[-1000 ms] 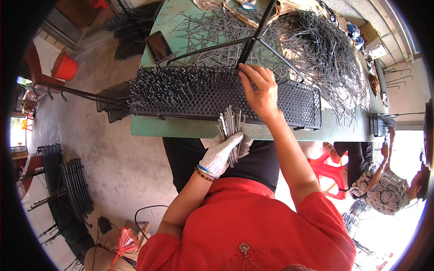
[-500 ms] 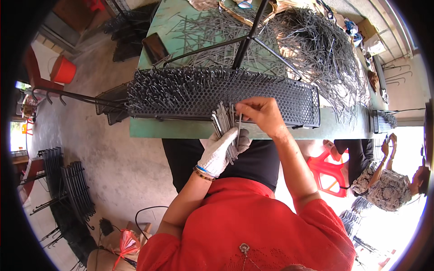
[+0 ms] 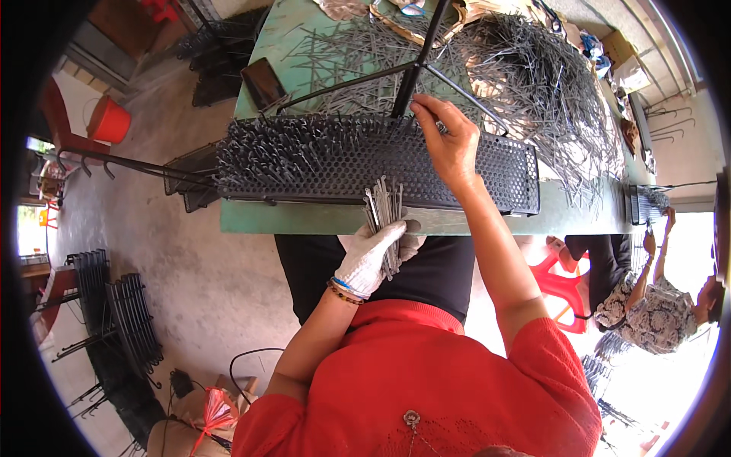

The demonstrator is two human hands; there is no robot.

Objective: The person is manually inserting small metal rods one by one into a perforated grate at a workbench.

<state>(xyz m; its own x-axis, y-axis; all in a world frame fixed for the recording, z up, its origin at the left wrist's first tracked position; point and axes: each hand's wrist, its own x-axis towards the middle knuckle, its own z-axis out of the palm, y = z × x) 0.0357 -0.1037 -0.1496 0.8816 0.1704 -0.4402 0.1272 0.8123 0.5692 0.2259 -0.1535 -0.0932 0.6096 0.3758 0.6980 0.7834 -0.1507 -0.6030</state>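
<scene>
My left hand (image 3: 371, 257), in a white glove, is closed round a bundle of thin grey metal rods (image 3: 387, 199) just off the near edge of the table. A long black perforated rack (image 3: 495, 169) lies across the table edge beyond it. Upright metal rods (image 3: 278, 152) crowd the rack's left part, while its right part shows bare holes. Over the rack's far edge, my bare right hand (image 3: 451, 145) has thumb and fingertips pinched together. Whether a rod sits in that pinch is too small to make out.
Loose rods (image 3: 541, 84) lie heaped on the green table (image 3: 304, 221). Black bars (image 3: 412, 80) rise behind the rack. A dark tray (image 3: 263, 82) sits far left. At right, another person (image 3: 647, 312) reaches to a smaller rack (image 3: 647, 204). A red bucket (image 3: 109, 119) stands left.
My right hand has moved from the bundle to the far side of the rack. My left hand stays nearly in place with the rods. The other person's hands have moved up toward the smaller rack.
</scene>
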